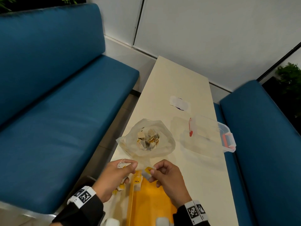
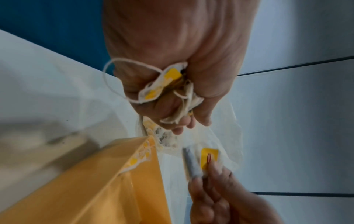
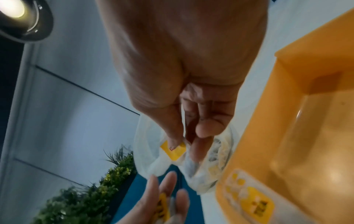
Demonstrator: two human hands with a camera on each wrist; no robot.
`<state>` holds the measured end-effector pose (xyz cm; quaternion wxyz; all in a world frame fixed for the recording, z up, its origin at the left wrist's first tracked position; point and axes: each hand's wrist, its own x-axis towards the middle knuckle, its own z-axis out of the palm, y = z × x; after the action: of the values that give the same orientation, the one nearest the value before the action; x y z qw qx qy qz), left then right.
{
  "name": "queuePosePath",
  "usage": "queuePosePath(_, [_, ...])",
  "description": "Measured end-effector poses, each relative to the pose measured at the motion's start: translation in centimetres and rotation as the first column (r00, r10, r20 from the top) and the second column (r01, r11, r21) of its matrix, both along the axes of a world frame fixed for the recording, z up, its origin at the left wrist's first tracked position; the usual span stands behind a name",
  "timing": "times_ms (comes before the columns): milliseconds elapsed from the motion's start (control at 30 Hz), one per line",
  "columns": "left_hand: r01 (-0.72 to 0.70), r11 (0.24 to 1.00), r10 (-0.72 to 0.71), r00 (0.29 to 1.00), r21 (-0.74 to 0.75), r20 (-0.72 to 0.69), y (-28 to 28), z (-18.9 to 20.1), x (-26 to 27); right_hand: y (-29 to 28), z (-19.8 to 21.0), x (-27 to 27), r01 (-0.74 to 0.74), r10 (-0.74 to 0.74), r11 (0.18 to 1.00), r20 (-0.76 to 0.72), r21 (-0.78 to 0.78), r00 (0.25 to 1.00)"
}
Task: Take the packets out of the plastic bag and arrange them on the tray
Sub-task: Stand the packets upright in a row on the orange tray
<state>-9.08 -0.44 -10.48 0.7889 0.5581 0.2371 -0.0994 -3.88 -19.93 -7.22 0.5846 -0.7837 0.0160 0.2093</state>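
Note:
The clear plastic bag (image 1: 146, 139) lies open on the table with several tea packets inside. Near me sits the yellow tray (image 1: 153, 198), and a packet marked TEA (image 1: 136, 181) lies at its far left corner. My left hand (image 1: 128, 170) is above the tray's left edge and grips a bunch of tea packets (image 2: 164, 84), their strings looping out. My right hand (image 1: 154, 174) pinches one tea packet (image 1: 147, 172) with a yellow tag (image 3: 173, 149) between thumb and forefinger, just over the tray's far edge. The two hands are close together and do not touch.
A clear lidded box (image 1: 211, 132) with red latches stands at the table's right edge, beyond the bag. A white patch (image 1: 180, 103) lies farther back on the cream table (image 1: 192, 176). Blue sofas (image 1: 65, 111) flank the narrow table on both sides.

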Motion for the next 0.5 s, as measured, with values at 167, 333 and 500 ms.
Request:
queuePosePath(167, [-0.057,0.998,0.059,0.996,0.033,-0.071,0.4,-1.8,-0.6,-1.0,-3.4,-0.5,-0.171,0.14,0.974,-0.198,-0.148,0.97])
queuePosePath(333, [-0.01,0.993,0.017,0.998,0.119,-0.058,-0.5,-3.6,-0.7,0.2,-6.3,-0.8,-0.256,0.192,0.946,-0.295,-0.197,0.936])
queuePosePath(500, [0.07,0.964,-0.069,0.998,0.258,-0.016,-1.1,-4.5,-0.7,1.3,-7.8,-0.6,-0.225,0.147,0.904,-0.23,-0.364,0.962])
